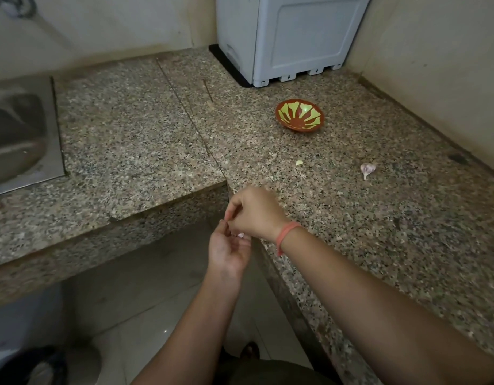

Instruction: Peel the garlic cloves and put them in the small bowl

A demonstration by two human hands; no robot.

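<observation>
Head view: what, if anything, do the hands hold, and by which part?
A garlic clove, pinched between fingers of the left hand and right hand; only a pale bit shows, so which part cannot be told.

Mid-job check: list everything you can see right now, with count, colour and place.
bowl: 1, red-brown with yellow-green pattern, on the counter before the grey box
pale piece: 1, yellowish, on the counter nearer than the bowl; perhaps a peeled clove
unpeeled clove: 1, pink-white, on the counter right of the pale piece
held clove: 1, pinkish, between both hands, mostly hidden
grey box: 1, light grey, back corner
sink: 1, steel, far left
counter: 1, speckled granite, L-shaped
wristband: 1, pink, right wrist
left hand: pinches the held clove from below
right hand: pinches it from above
</observation>
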